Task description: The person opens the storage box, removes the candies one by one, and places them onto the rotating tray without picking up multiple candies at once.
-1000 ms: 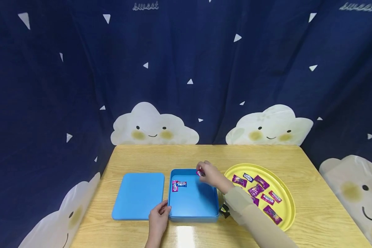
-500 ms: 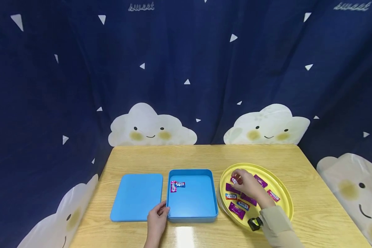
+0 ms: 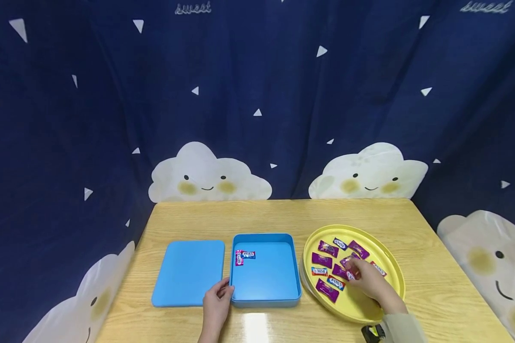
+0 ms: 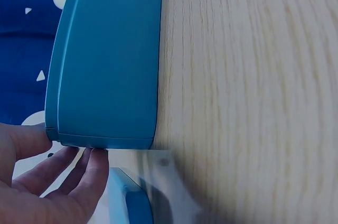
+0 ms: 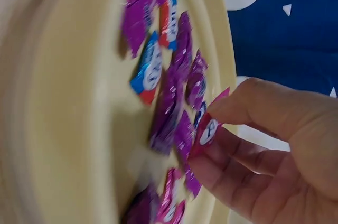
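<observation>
My right hand [image 3: 369, 280] is over the right middle of the round yellow tray [image 3: 365, 307]. Between thumb and fingertips it pinches a pink-red wrapped candy [image 5: 208, 130] with a white oval label, close above other candies. Purple-wrapped candies [image 5: 168, 110] and a blue-and-red one [image 5: 150, 70] lie around it on the tray. My left hand [image 3: 216, 304] touches the near left corner of the square blue box [image 3: 268, 281], thumb at the rim and fingertips against the side wall. Inside the box, a pink candy [image 3: 239, 258] and a blue candy [image 3: 249, 255] lie at the far left.
A flat blue lid [image 3: 189, 272] lies on the wooden table [image 3: 223, 216] left of the box. The tray stands just right of the box, its raised rim around several candies. A dark blue curtain [image 3: 240, 71] with clouds hangs behind the table.
My right hand has moved from above the box's far right corner to the tray, then across it nearer to me, with a pink-red candy between the fingers. The left hand stays at the box.
</observation>
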{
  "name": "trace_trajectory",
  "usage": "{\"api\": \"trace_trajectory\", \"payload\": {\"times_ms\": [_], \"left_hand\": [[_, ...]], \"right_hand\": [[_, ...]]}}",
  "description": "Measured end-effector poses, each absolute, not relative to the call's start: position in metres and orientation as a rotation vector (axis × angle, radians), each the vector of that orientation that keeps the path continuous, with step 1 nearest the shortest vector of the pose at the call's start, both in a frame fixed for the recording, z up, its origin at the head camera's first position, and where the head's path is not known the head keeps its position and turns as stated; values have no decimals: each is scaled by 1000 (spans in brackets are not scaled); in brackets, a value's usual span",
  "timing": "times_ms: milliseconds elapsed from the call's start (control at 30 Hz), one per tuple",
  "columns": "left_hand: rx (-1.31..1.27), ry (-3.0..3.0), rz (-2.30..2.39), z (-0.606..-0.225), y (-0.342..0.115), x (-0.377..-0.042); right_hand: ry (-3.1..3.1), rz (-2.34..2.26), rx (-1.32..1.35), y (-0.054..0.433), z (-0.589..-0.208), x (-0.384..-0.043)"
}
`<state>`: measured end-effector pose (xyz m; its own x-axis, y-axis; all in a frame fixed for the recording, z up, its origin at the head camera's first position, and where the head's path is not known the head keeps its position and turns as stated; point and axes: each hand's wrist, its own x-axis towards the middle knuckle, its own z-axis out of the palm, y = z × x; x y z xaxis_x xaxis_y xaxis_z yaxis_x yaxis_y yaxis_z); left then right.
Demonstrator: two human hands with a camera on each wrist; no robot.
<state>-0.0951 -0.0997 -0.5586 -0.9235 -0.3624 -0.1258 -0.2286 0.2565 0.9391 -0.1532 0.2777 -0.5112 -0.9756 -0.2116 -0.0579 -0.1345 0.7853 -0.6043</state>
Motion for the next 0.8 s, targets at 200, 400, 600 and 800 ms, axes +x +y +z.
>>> {"api": "trace_trajectory", "payload": {"times_ms": [200, 400, 600, 800], "left_hand": [[563, -2390, -1774, -557, -100, -95], [573, -2386, -1774, -557, -100, -95], [575, -2388, -1779, -558, -100, -94], [573, -2381, -1770, -559, -99, -94]], "right_hand": [[2843, -938, -275, 289, -521, -142], [2840, -955, -259, 295, -530, -137], [2845, -900, -143, 293, -536, -134], [2912, -785, -149, 292, -541, -131]]}}
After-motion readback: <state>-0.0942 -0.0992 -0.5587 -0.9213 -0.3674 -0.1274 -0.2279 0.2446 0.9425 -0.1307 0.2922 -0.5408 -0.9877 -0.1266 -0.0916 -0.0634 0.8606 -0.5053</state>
